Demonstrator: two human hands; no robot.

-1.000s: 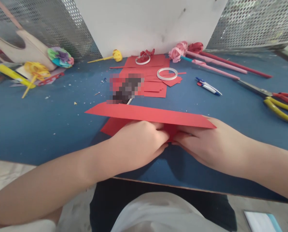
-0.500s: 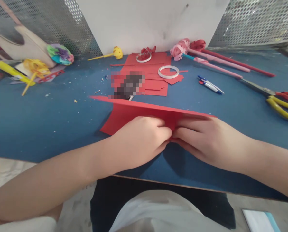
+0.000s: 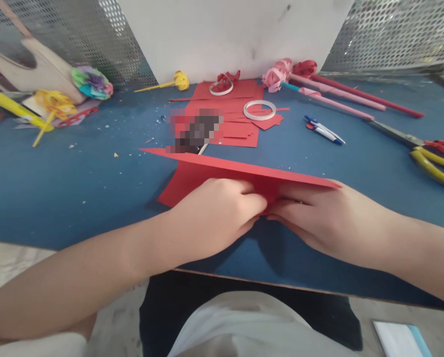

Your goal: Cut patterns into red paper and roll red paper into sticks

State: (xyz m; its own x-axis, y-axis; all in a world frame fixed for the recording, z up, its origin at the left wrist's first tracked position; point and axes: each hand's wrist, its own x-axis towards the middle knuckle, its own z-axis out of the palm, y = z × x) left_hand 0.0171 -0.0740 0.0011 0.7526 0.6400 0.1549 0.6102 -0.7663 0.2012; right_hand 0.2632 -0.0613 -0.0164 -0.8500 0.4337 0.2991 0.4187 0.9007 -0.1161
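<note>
A sheet of red paper (image 3: pixel 192 176) is bent over lengthwise above the near part of the blue table, its upper flap leaning toward me. My left hand (image 3: pixel 225 213) is closed, pinching the paper's near edge at the middle. Just beside it, my right hand (image 3: pixel 318 218) grips the same edge, with its fingers partly under the flap. The fingertips of both hands are mostly hidden by the paper and by the hands themselves. Beyond the sheet, more red paper (image 3: pixel 240 89) lies in a stack with cut strips.
White tape rolls (image 3: pixel 259 117) rest on the red stack, near a blurred dark object (image 3: pixel 199 131). To the right are pens (image 3: pixel 324 131) and scissors (image 3: pixel 422 148). Paper flowers on sticks (image 3: pixel 277 74) lie along the back; a multicoloured flower (image 3: pixel 91 82) is at left.
My right hand has shifted slightly right and down along the paper's edge. The flap's right end has tipped lower over that hand. My left hand has barely moved.
</note>
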